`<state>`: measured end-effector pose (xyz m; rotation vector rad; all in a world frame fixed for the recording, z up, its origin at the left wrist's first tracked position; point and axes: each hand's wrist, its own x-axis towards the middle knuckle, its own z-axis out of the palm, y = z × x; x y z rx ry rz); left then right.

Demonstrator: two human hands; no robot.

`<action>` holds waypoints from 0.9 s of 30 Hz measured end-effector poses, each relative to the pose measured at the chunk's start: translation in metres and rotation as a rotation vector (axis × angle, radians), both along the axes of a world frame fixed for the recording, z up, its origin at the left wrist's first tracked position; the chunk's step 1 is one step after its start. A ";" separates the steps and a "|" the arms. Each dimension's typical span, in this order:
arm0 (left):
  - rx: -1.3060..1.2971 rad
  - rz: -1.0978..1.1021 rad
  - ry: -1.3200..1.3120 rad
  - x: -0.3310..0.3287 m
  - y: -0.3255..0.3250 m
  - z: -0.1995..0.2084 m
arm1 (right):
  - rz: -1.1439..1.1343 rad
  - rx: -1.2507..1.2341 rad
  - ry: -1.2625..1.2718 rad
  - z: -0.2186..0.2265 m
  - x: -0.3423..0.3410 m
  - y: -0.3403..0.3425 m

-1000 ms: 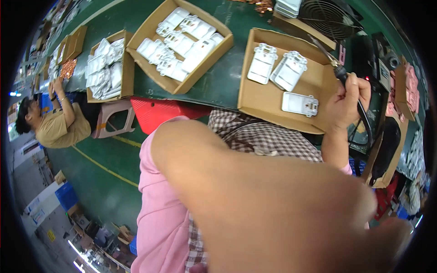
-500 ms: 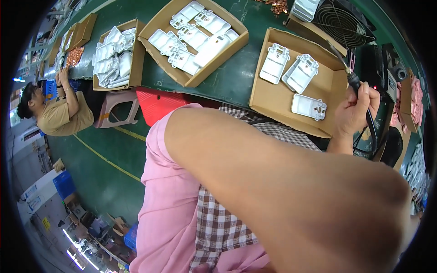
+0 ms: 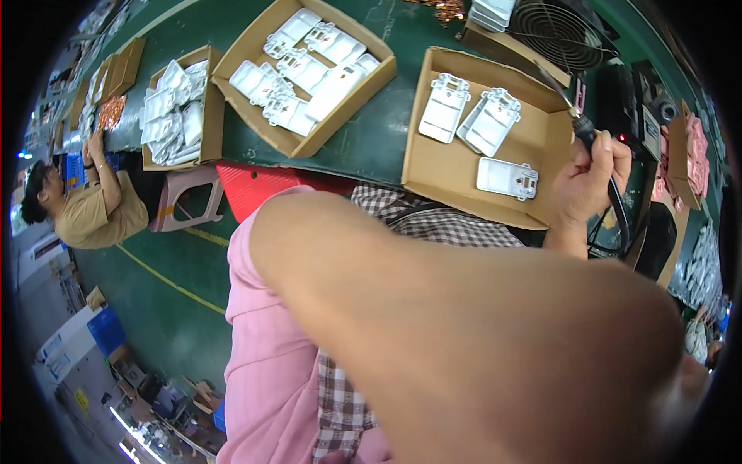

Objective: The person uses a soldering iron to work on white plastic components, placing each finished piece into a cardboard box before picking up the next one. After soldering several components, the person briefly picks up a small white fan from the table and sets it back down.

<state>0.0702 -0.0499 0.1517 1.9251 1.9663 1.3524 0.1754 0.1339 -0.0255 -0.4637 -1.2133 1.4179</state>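
At the right, my right hand [image 3: 589, 184] is closed around the dark handle of a soldering iron [image 3: 581, 127]. Its metal tip points up and away, over the far right edge of a shallow cardboard box [image 3: 533, 219]. Inside that box lie a white plastic casing [image 3: 444, 108] at the left, overlapping casings [image 3: 490, 122] in the middle, and another casing [image 3: 507, 179] nearest my hand. My left arm [image 3: 464, 309] comes out of a pink sleeve and crosses the lower view close up, hiding my right forearm. The left hand does not show.
Another cardboard box [image 3: 305, 148] of white casings stands left, and a fuller box [image 3: 210, 127] beyond it. A fan [image 3: 558, 35] stands at the back right, near a box of pink parts [image 3: 698, 158]. The iron's black cable [image 3: 621, 209] loops downward. A co-worker [image 3: 100, 209] works far left.
The whole view has shifted, so the boxes and my right hand appear farther left. My right hand keeps its hold on the soldering iron, and the casings stay in place.
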 end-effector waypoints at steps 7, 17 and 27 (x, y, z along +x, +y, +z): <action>0.006 -0.051 -0.013 0.000 -0.021 0.010 | -0.038 -0.014 -0.037 0.003 0.001 -0.006; 0.061 -0.167 -0.016 -0.001 -0.025 0.021 | 0.029 -0.040 -0.024 0.009 -0.002 -0.011; -0.056 0.349 0.106 -0.110 -0.026 -0.039 | 0.023 -0.058 -0.064 0.008 0.005 0.000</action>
